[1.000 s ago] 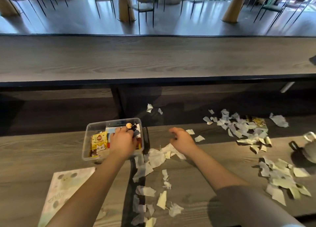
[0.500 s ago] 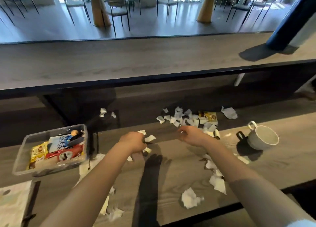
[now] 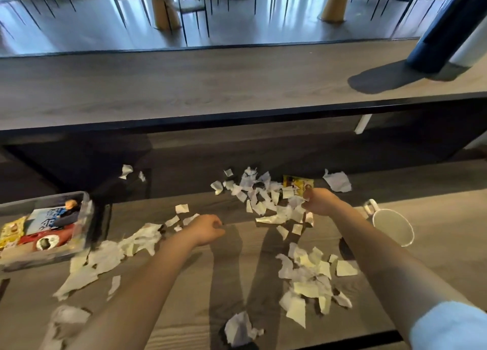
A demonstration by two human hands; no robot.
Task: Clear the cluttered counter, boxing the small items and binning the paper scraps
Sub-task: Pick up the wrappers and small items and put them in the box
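Note:
Torn paper scraps litter the wooden counter: one pile [image 3: 263, 199] at the back, another [image 3: 311, 276] near my right forearm, larger pieces [image 3: 137, 239] left of centre. A yellow snack packet [image 3: 297, 185] lies at the back pile's far edge. My right hand [image 3: 320, 200] has curled fingers touching the packet's near corner and the scraps there; a grip is not clear. My left hand [image 3: 208, 229] is loosely closed above the counter's middle, with nothing visible in it. A clear plastic box [image 3: 87, 217] at the left holds snack packets and a small figure.
A white mug [image 3: 392, 227] stands just right of my right forearm. A raised shelf [image 3: 237, 86] runs along the back, with a dark blue object [image 3: 448, 28] on its right end. A crumpled scrap [image 3: 239, 328] lies near the counter's front edge.
My left hand has left the box and moved right to the counter's middle. My right hand has reached further right to the yellow packet. The view has swung right, bringing the mug in.

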